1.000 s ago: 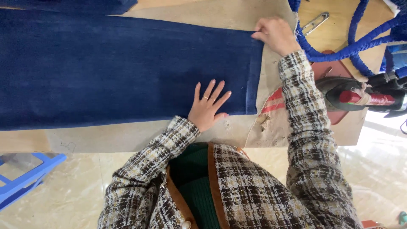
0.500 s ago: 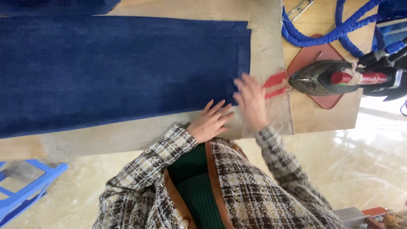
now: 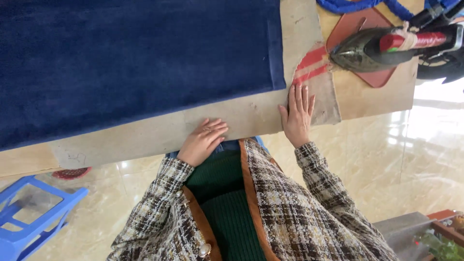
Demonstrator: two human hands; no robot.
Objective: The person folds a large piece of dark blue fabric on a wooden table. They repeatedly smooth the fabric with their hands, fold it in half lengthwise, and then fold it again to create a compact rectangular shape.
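far left, a blue plastic stool (image 3: 29,212) stands on the glossy floor below the table edge. above it the dark blue fabric (image 3: 140,63) lies flat over the beige padded board (image 3: 145,133), covering most of it. your left hand (image 3: 203,141) rests on the board's near edge, fingers curled loosely, gripping nothing, just below the fabric. your right hand (image 3: 297,116) lies flat & open on the board, fingers spread, just beside the fabric's near right corner. further right, the iron (image 3: 386,46) sits on a red pad (image 3: 367,72), apart from both hands, w/ blue hose (image 3: 353,6) behind it.
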